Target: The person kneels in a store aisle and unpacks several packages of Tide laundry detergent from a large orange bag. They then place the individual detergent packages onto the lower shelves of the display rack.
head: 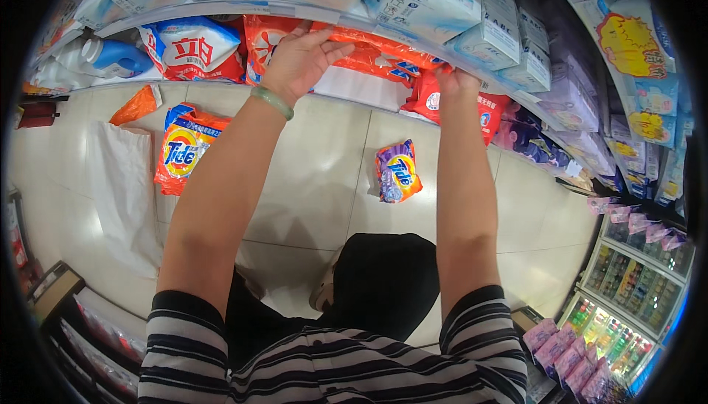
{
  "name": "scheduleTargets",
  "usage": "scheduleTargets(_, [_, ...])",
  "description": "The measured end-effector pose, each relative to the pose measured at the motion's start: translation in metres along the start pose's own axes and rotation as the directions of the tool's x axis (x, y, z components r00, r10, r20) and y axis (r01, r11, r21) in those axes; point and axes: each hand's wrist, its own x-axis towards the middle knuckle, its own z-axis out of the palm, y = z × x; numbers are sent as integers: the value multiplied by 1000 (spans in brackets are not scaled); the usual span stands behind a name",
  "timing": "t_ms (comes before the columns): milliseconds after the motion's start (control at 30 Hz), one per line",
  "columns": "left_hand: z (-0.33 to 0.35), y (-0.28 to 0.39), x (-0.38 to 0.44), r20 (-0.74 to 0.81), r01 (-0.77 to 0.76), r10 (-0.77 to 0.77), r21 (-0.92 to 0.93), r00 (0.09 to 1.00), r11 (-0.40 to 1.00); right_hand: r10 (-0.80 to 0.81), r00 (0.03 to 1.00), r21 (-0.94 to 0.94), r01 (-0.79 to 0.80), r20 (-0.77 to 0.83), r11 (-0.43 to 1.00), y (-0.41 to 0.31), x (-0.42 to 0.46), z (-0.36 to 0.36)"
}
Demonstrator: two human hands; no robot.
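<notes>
My left hand (298, 61), with a green bangle at the wrist, reaches to the lower shelf. Its fingers are apart, against a glossy orange bag (381, 41) that lies lengthwise under the shelf above. At the bag's right end is my right hand (458, 80), over a red detergent bag (426, 97); its fingertips are hidden, so its grip is unclear. Left of my left hand stands another orange bag (260, 39). A small purple and orange Tide bag (398, 171) lies on the floor between my arms. Larger Tide bags (185, 146) lie left of my left forearm, partly covered by it.
Packs of ABC pads (426, 5) line the shelf above my hands. A white and red detergent bag (193, 50) and a blue bottle (116, 58) stand to the left. On the floor lie a white sack (124, 193) and an orange piece of packaging (135, 105). Drink coolers (608, 321) stand right.
</notes>
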Motion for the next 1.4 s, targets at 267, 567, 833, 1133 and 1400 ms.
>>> scheduleTargets(267, [13, 4, 48, 82, -297, 354, 733, 932, 612, -22, 996, 51, 27, -89, 998, 5, 42, 26])
scheduleTargets(567, [22, 1, 86, 125, -175, 410, 981, 903, 88, -235, 965, -777, 235, 116, 583, 28, 42, 20])
scheduleTargets(833, [21, 12, 92, 47, -26, 362, 998, 931, -63, 24, 925, -694, 302, 380, -653, 58, 27, 38])
scheduleTargets(1133, [2, 58, -64, -32, -12, 210, 979, 977, 202, -342, 610, -655, 413, 715, -633, 63, -63, 35])
scheduleTargets(1400, [-225, 170, -191, -418, 300, 563, 908, 713, 293, -81, 935, -937, 337, 345, -93, 236, -244, -77])
